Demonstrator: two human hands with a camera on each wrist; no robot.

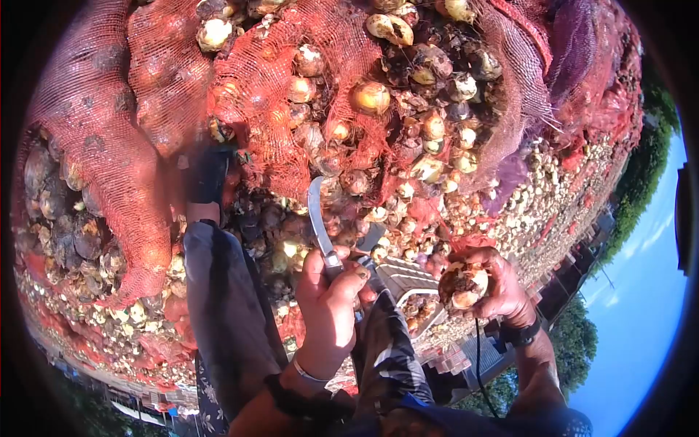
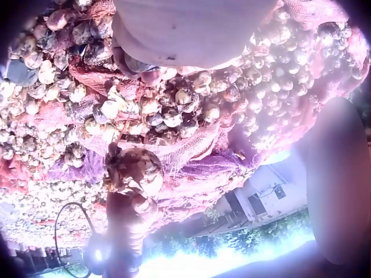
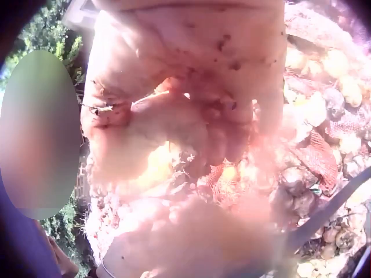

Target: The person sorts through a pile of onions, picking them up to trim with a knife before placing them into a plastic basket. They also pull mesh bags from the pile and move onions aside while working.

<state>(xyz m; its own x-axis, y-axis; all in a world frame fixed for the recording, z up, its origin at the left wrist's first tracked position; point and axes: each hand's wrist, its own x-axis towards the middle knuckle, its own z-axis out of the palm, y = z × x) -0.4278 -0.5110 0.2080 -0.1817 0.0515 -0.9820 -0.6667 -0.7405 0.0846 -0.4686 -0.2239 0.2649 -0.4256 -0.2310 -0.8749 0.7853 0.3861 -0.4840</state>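
In the head view my left hand (image 1: pixel 325 309) grips the handle of a curved-blade knife (image 1: pixel 317 215), its blade pointing up and away from me. Off to the right, my right hand (image 1: pixel 506 290) holds a brown, dirt-marked onion (image 1: pixel 463 285), fingers curled round its side. A clear gap separates blade and onion. The left wrist view shows the same onion (image 2: pixel 139 171) with the right hand behind it. Glare washes out much of the right wrist view, where the right hand (image 3: pixel 185 75) bends over the pale onion (image 3: pixel 156 145).
Red mesh sacks (image 1: pixel 95 138) of onions lie ahead and left. A torn-open sack spills loose onions (image 1: pixel 429 131), with purple mesh (image 1: pixel 575 51) beyond. Low between my hands stands a light slatted crate (image 1: pixel 411 273). A black cable (image 1: pixel 478 357) hangs below the right hand.
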